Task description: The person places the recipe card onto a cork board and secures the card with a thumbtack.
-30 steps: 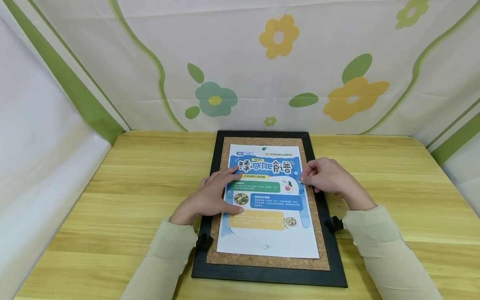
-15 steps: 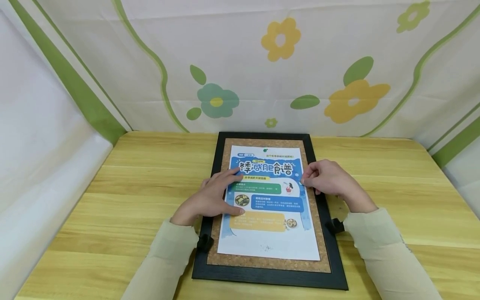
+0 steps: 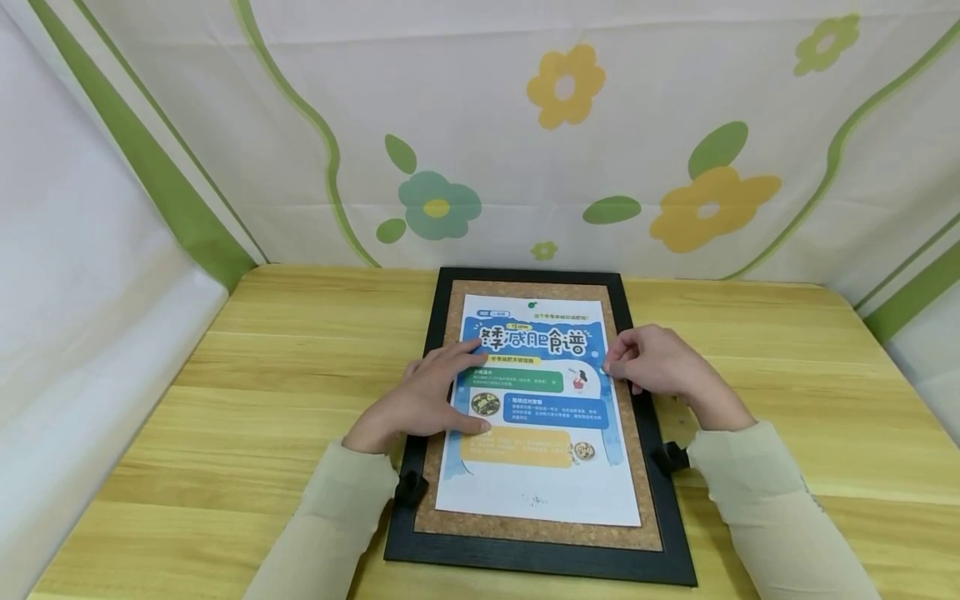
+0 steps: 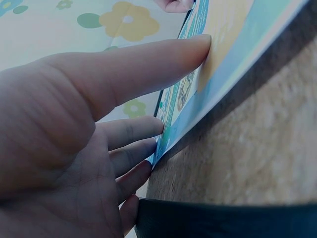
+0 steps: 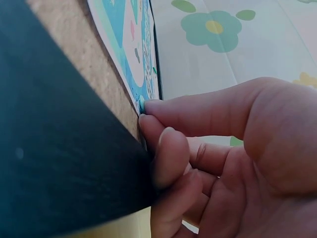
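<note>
A printed poster sheet [image 3: 555,487] lies on a cork board [image 3: 495,525] with a black frame [image 3: 540,567]. At the sheet's top centre sits a green pushpin [image 3: 532,305]. My left hand [image 3: 427,396] rests on the sheet's left side, fingers and thumb spread. In the left wrist view, its thumb [image 4: 188,52] touches the paper, and that edge of the sheet stands slightly off the cork. My right hand [image 3: 656,362] is at the sheet's right edge, thumb and forefinger pinching a small light-blue pushpin [image 5: 141,102] against the paper. Its point is hidden.
The framed board lies on a wooden table [image 3: 262,400], its far edge close to a white curtain [image 3: 495,108] with flowers. Another white cloth [image 3: 90,250] hangs at the left. Black bands [image 3: 670,456] show at both wrists.
The view shifts slightly, so everything sits a little lower in the picture. Both hands keep their places on the sheet, and the right fingers stay at its right edge.
</note>
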Tool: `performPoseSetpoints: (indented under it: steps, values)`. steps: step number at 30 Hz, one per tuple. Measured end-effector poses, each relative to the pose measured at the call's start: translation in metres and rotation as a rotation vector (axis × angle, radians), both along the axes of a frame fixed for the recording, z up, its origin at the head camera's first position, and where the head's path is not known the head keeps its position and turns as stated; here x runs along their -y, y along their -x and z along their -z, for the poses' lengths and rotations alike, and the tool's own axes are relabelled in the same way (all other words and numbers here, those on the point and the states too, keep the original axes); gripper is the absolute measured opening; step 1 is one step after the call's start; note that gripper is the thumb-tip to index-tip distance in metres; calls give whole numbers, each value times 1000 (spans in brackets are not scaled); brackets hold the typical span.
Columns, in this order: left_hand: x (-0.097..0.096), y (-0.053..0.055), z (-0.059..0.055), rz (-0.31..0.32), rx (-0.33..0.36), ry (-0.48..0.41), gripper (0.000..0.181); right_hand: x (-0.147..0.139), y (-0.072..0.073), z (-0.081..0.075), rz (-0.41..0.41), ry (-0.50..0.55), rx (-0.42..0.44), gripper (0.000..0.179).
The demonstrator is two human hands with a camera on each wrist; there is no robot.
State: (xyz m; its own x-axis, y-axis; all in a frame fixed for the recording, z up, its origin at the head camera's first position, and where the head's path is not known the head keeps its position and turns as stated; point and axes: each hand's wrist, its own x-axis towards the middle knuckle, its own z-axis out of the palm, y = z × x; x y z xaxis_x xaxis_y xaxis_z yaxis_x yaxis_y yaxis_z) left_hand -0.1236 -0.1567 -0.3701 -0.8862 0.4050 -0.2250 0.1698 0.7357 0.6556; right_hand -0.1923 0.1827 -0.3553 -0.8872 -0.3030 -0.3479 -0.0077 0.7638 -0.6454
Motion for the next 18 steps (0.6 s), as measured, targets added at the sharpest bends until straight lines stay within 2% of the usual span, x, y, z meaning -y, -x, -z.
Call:
performPoseSetpoints:
  steps: [5, 18]
  values:
    - [0, 0, 1, 3, -16, -14, 93, 1, -1, 0, -1, -2, -5, 14]
    - [0, -1, -2, -4, -7, -17, 94, 2, 0, -1, 11, -17, 8, 16]
